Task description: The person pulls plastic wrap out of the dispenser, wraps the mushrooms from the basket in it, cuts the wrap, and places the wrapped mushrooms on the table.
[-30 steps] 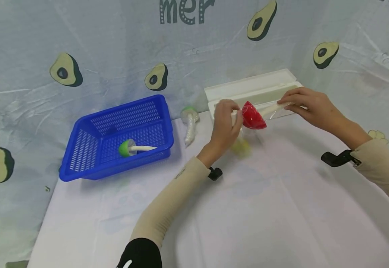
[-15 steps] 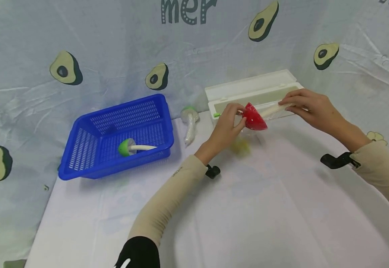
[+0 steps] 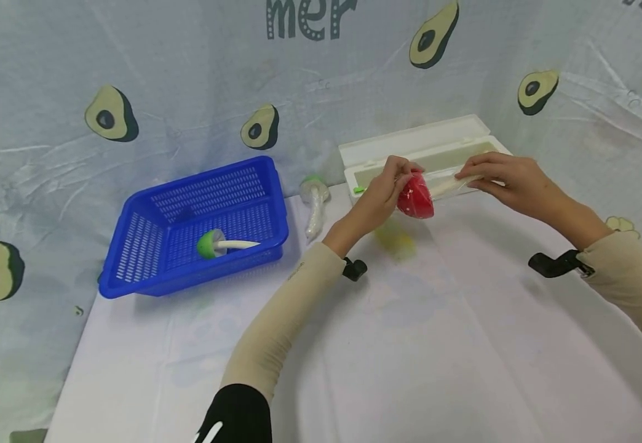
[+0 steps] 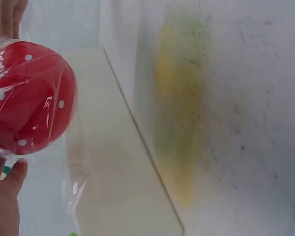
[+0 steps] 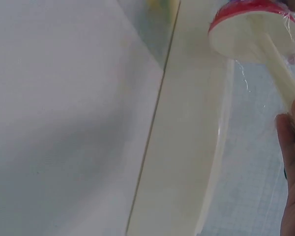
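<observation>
Between my hands is a toy mushroom with a red, white-dotted cap and a pale stem, wrapped in clear plastic. My left hand pinches the wrapped cap at its left side; in the left wrist view the cap shows its dots under shiny film. Thumb and fingers of my right hand pinch the stem near its end. In the right wrist view the cap's white underside and the stem show through the film. The mushroom is held over the front edge of an open white box.
A blue plastic basket on the left holds a green-capped toy mushroom. Another green-capped one, wrapped in plastic, lies between basket and box. Something small and green sits at the box's left end. A cloth printed with avocados hangs behind.
My left hand has gone from the cap's left edge to a grip over its upper left side. The cap has shifted slightly and turned. My right hand stays on the stem.
</observation>
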`<move>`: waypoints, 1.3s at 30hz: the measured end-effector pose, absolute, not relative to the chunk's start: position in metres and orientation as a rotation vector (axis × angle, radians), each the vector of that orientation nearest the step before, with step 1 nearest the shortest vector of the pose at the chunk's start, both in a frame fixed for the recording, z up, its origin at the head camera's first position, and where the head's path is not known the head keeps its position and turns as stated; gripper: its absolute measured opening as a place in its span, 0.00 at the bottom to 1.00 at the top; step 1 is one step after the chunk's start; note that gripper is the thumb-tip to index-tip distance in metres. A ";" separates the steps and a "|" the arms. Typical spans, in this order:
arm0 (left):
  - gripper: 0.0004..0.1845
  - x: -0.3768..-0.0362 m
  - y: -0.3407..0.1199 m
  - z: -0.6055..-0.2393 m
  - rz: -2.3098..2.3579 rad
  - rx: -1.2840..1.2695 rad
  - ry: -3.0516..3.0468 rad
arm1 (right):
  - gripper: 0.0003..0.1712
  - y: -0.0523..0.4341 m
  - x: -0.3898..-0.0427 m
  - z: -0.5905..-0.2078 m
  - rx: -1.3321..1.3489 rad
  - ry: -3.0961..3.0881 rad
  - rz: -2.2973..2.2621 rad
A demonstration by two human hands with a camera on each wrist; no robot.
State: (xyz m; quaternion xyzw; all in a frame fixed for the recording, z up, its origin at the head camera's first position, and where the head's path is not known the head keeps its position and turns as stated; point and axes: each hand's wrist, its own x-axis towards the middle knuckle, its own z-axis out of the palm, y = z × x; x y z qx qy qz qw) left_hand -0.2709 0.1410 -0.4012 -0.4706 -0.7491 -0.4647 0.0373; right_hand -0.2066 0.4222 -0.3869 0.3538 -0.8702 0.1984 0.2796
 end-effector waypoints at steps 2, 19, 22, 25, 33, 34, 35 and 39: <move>0.07 -0.275 0.146 -0.404 -1.479 -1.369 -2.315 | 0.21 0.420 -0.207 -0.387 0.941 -2.356 0.524; 0.22 -0.270 0.165 -0.418 -1.001 -0.780 -2.227 | 0.25 0.412 -0.212 -0.389 0.877 -2.351 0.510; 0.20 -0.268 0.165 -0.419 -1.159 -0.842 -2.220 | 0.24 0.414 -0.212 -0.388 0.846 -2.361 0.521; 0.12 -0.267 0.161 -0.422 -1.332 -0.955 -2.242 | 0.23 0.416 -0.212 -0.387 0.798 -2.380 0.534; 0.46 -0.272 0.152 -0.432 -1.023 -1.402 -2.332 | 0.23 0.421 -0.207 -0.384 0.624 -2.428 0.697; 0.49 -0.272 0.153 -0.433 -0.968 -1.421 -2.326 | 0.22 0.421 -0.208 -0.384 0.617 -2.428 0.715; 0.50 -0.273 0.154 -0.434 -0.912 -1.422 -2.314 | 0.22 0.420 -0.208 -0.384 0.610 -2.429 0.728; 0.48 -0.278 0.157 -0.431 -0.833 -1.323 -2.273 | 0.19 0.417 -0.215 -0.380 0.577 -2.444 0.763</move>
